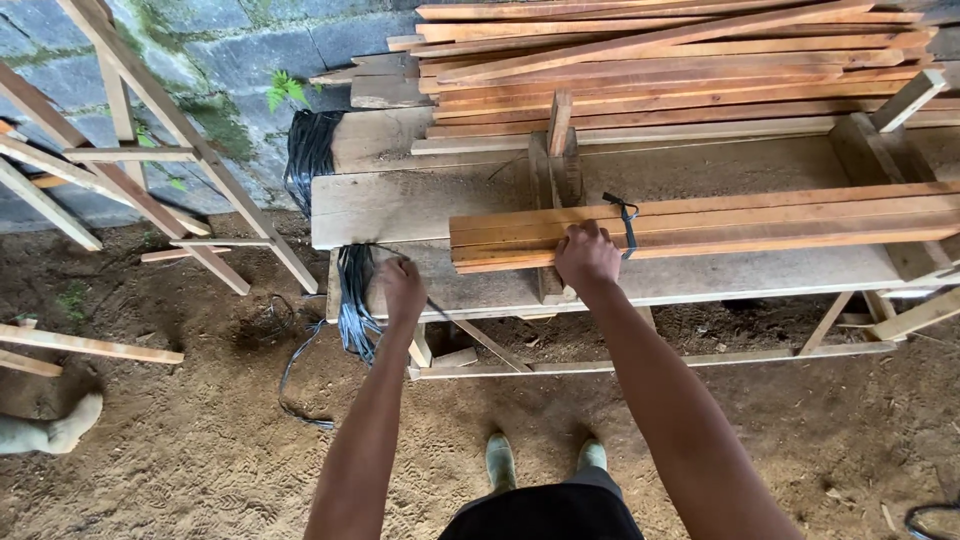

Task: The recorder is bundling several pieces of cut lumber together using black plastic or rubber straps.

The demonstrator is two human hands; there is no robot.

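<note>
The slat bundle (700,228) is lying across the plank bench (420,200), under the right hand (587,257), which is pressing down on its near end, fingers curled over the wood. A dark strap (626,222) is hanging just beside those knuckles. The left hand (403,288) is pinching the black straps (352,300) draped over the bench edge. Beyond the hands more slats (660,60) are lying stacked against a block wall (220,50); below, the dirt floor (200,440) is stretching out.

Both arms are bare, with no sleeves, gloves or watch. Dark shorts (545,512) show at six o'clock. Pale green rubber boots (501,460) cover the feet.
</note>
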